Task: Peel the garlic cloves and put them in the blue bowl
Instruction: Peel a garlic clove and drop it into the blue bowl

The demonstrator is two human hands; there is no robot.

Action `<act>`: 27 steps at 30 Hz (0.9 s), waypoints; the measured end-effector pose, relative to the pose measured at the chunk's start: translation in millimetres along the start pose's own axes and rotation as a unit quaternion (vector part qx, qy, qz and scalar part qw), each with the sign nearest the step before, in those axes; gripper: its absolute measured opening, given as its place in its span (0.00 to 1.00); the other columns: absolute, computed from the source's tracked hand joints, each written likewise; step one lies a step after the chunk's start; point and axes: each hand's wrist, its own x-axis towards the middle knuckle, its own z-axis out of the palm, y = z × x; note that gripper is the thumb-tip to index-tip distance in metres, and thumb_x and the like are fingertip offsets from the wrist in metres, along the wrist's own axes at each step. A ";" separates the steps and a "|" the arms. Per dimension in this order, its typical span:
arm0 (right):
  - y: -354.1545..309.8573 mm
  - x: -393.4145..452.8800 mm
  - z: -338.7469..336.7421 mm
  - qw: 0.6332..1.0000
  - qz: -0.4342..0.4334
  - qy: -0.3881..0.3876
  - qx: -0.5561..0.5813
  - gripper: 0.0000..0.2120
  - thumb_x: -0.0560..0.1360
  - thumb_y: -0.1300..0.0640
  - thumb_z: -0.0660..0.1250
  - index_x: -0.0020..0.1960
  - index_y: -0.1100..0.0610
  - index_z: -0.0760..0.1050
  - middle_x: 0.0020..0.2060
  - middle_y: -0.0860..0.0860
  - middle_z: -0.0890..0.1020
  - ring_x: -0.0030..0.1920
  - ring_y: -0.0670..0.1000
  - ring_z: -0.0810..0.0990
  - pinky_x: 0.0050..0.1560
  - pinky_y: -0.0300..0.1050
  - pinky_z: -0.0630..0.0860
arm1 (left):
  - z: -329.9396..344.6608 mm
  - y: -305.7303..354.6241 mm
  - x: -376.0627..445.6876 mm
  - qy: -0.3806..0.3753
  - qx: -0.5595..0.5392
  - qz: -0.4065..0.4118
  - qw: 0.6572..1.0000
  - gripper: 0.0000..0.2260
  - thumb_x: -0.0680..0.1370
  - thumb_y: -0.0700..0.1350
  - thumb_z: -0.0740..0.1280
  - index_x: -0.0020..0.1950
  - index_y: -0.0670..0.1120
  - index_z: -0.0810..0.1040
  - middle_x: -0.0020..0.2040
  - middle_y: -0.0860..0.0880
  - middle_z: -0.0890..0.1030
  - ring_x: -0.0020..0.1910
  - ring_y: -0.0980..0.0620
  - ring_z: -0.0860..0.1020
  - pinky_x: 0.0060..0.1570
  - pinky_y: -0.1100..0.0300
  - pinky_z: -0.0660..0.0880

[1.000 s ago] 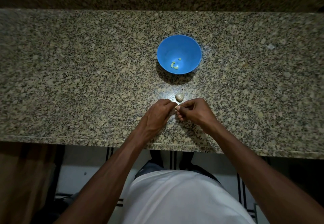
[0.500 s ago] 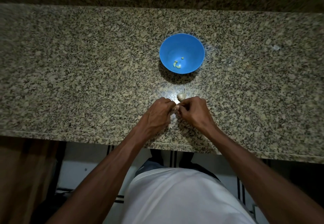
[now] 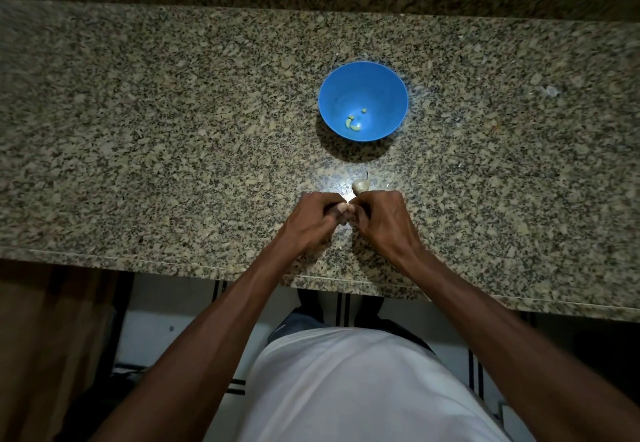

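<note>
A blue bowl (image 3: 362,100) stands on the granite counter with a few peeled garlic pieces (image 3: 353,124) at its bottom. A pale garlic bulb remnant (image 3: 361,185) lies on the counter between the bowl and my hands. My left hand (image 3: 313,218) and my right hand (image 3: 379,220) are pressed together near the counter's front edge, fingers curled, pinching a small garlic clove (image 3: 346,207) between their fingertips. The clove is mostly hidden by the fingers.
The speckled granite counter (image 3: 173,130) runs the full width, with a raised back ledge at the top. A small pale scrap (image 3: 551,90) lies at the far right. The counter's front edge (image 3: 207,261) is just below my wrists.
My hands have closed tighter together around the clove and their fingertips now overlap. The view has shifted slightly; the bowl and the bulb remnant have not moved.
</note>
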 end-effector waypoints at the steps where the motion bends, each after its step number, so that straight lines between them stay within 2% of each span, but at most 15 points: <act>1: 0.6 0.2 0.3 1.000 -0.002 0.003 -0.005 0.07 0.80 0.63 0.71 0.45 0.58 0.86 0.31 0.50 0.82 0.29 0.43 0.78 0.28 0.30 0.66 | -1.5 -0.9 0.2 -0.007 -0.015 -0.006 1.000 0.10 0.84 0.45 0.66 0.44 0.48 0.83 0.35 0.49 0.82 0.33 0.54 0.76 0.37 0.56 0.72; 3: 1.0 0.2 0.2 1.000 -0.014 0.007 -0.013 0.09 0.80 0.63 0.71 0.42 0.57 0.86 0.29 0.50 0.80 0.28 0.46 0.77 0.29 0.36 0.67 | -6.2 -3.0 0.0 -0.028 -0.046 -0.016 0.998 0.10 0.84 0.45 0.66 0.45 0.51 0.85 0.36 0.51 0.84 0.35 0.54 0.80 0.40 0.57 0.75; 6: 0.1 -1.5 -1.5 1.000 -0.025 0.001 -0.002 0.09 0.80 0.63 0.71 0.42 0.57 0.87 0.30 0.51 0.82 0.29 0.46 0.78 0.30 0.45 0.74 | -14.0 -5.7 0.2 -0.071 -0.088 -0.029 0.993 0.10 0.84 0.45 0.66 0.49 0.48 0.86 0.37 0.48 0.85 0.37 0.52 0.83 0.41 0.55 0.77; 9: -0.5 -2.8 -1.7 1.000 -0.028 -0.003 0.011 0.07 0.79 0.64 0.72 0.45 0.57 0.87 0.33 0.51 0.85 0.31 0.45 0.80 0.33 0.49 0.79 | -20.1 -8.1 -0.2 -0.105 -0.140 -0.047 0.983 0.12 0.85 0.44 0.65 0.48 0.47 0.86 0.39 0.43 0.85 0.38 0.51 0.81 0.41 0.57 0.75; 13: -2.4 -4.9 -0.8 0.999 -0.029 -0.005 0.025 0.08 0.79 0.66 0.71 0.48 0.57 0.88 0.38 0.51 0.87 0.35 0.45 0.83 0.37 0.50 0.83 | -19.1 -10.7 -1.2 -0.112 -0.175 -0.059 0.976 0.11 0.86 0.41 0.63 0.49 0.42 0.84 0.39 0.43 0.83 0.39 0.52 0.79 0.41 0.60 0.75; 18: 2.0 -2.2 -0.4 0.999 -0.016 -0.009 0.050 0.10 0.80 0.65 0.69 0.48 0.55 0.88 0.38 0.49 0.87 0.36 0.46 0.84 0.39 0.53 0.83 | -14.7 -9.9 -4.0 -0.086 -0.184 -0.060 0.977 0.10 0.86 0.43 0.64 0.53 0.42 0.85 0.43 0.39 0.85 0.39 0.53 0.80 0.41 0.62 0.77; 23: 2.8 -1.2 -1.6 0.993 0.020 -0.010 0.119 0.08 0.80 0.62 0.71 0.51 0.55 0.89 0.41 0.47 0.89 0.41 0.44 0.87 0.46 0.50 0.85 | -9.9 -9.7 -9.2 -0.038 -0.178 -0.054 0.982 0.11 0.86 0.45 0.64 0.51 0.44 0.84 0.39 0.46 0.84 0.37 0.54 0.81 0.40 0.63 0.76; 27: 3.1 -0.8 -0.2 0.993 0.016 -0.004 0.120 0.08 0.80 0.60 0.73 0.55 0.53 0.89 0.48 0.49 0.88 0.49 0.46 0.85 0.52 0.48 0.82 | -2.3 -9.9 -9.2 0.023 -0.161 -0.059 0.985 0.10 0.84 0.47 0.66 0.49 0.46 0.85 0.38 0.48 0.85 0.37 0.52 0.82 0.38 0.57 0.77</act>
